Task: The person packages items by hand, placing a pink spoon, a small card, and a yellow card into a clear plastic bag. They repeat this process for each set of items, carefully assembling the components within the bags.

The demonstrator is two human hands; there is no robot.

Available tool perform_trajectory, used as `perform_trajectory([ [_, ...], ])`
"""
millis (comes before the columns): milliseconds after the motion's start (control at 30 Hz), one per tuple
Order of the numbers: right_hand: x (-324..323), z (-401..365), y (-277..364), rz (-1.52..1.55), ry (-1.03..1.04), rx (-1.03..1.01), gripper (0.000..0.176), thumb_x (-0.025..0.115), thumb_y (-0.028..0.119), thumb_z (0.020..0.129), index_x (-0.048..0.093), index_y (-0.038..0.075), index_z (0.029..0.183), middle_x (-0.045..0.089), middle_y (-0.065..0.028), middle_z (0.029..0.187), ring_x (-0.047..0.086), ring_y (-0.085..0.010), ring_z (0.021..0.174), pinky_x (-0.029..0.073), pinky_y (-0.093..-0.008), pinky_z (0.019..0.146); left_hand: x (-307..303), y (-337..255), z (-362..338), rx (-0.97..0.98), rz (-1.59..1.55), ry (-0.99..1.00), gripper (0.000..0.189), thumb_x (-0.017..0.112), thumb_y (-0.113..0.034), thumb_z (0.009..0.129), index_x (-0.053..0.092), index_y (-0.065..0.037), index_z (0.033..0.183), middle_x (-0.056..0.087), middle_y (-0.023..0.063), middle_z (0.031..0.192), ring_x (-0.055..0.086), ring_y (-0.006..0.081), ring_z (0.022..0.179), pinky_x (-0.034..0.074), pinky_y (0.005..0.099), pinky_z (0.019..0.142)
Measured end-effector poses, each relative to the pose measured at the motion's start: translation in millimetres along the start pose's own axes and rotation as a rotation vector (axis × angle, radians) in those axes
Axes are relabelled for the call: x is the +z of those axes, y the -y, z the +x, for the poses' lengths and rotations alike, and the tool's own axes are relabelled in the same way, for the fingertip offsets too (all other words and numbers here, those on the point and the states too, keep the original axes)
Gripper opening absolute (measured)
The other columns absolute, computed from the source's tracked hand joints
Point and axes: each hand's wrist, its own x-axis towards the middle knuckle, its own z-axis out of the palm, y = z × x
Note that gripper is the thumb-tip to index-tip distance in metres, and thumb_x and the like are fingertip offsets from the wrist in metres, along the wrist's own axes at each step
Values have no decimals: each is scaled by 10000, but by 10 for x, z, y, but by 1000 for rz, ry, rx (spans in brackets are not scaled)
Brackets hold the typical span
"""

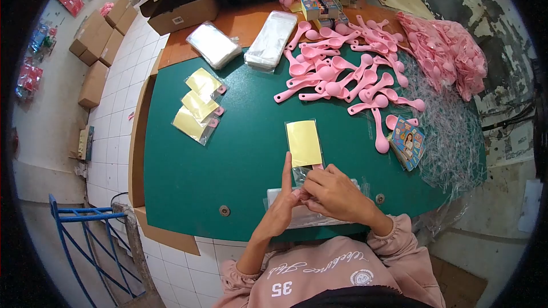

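A clear plastic bag (299, 177) with a yellow card (305, 143) in it lies in front of me, and a bit of pink shows near its lower end. My left hand (281, 208) pinches the bag's lower end, its index finger stretched along the bag's left edge. Closed on the same end, my right hand (334, 195) has its fingertips against my left thumb. The fingers hide the exact grip. Beneath my hands is a stack of clear bags (305, 218) near the table's front edge.
Several packed bags with yellow cards (196, 124) lie left. Stacks of clear bags (270, 41) stand behind. Pink spoons (337, 77) are heaped back right, near printed cards (407, 144), loose clear plastic pieces (451, 137) and a full bag of spoons (445, 54).
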Motion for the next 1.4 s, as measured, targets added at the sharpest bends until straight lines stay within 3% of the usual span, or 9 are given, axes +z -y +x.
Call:
perform_trajectory([
  [367,-282,-216,-119,262,150,-109,135,612,162,745,520,64,760,476,-52,727,497,-210,724,367,-326,686,46,206,210,33,311,-213,637,317,26,867,28,-113,1417,423,167,1204,495,114,734,434,227,697],
  [600,-1483,-898,-1006,696,-218,243,114,614,105,777,564,6,800,551,-30,724,521,-113,684,411,-260,612,70,-37,158,-93,-56,49,426,202,16,889,289,-49,1301,532,201,1118,556,265,1043,481,356,872],
  [700,-1799,-1237,-1580,216,-490,632,90,577,82,780,579,1,818,576,-61,740,556,-161,685,438,-282,642,97,3,151,-105,-106,29,364,238,6,886,352,15,1232,549,253,1068,566,293,1017,471,355,867],
  [767,-1712,-1657,-1843,-1054,-199,1280,156,569,38,754,577,-1,905,587,-108,757,582,-240,719,454,-318,693,95,43,147,-102,-104,0,314,238,1,890,395,40,1159,547,264,1072,565,305,1020,467,366,872],
  [900,-1191,-934,-739,-319,-599,746,295,617,12,700,538,20,984,565,-166,887,567,-320,825,448,-371,744,31,168,164,-168,-117,-43,309,256,-23,882,497,-10,1075,571,67,982,534,46,763,434,203,646],
  [1033,-296,-495,-269,220,-224,360,329,696,115,687,533,43,964,481,-120,950,522,-299,839,431,-370,768,140,37,173,-216,-194,-33,294,263,-27,884,501,-15,1056,574,51,922,520,40,730,416,182,626],
  [1200,-208,-318,-318,346,-153,282,176,647,72,730,576,45,889,467,-118,939,520,-270,855,438,-336,764,-3,71,45,-224,-240,100,262,256,-63,916,394,21,1122,583,277,974,619,298,894,518,331,744],
  [1333,-249,-380,-336,453,-130,300,153,632,50,739,581,32,882,480,-109,921,522,-251,866,439,-322,754,-17,6,-34,-157,-95,-47,248,353,-56,906,389,-10,1147,597,230,961,624,250,864,515,292,702],
  [1400,-234,-396,-332,515,-132,312,147,628,42,739,582,27,878,486,-106,914,521,-246,871,437,-321,754,78,-60,-11,-11,563,-80,283,472,-12,857,421,-36,1134,612,143,938,618,200,866,509,266,680],
])
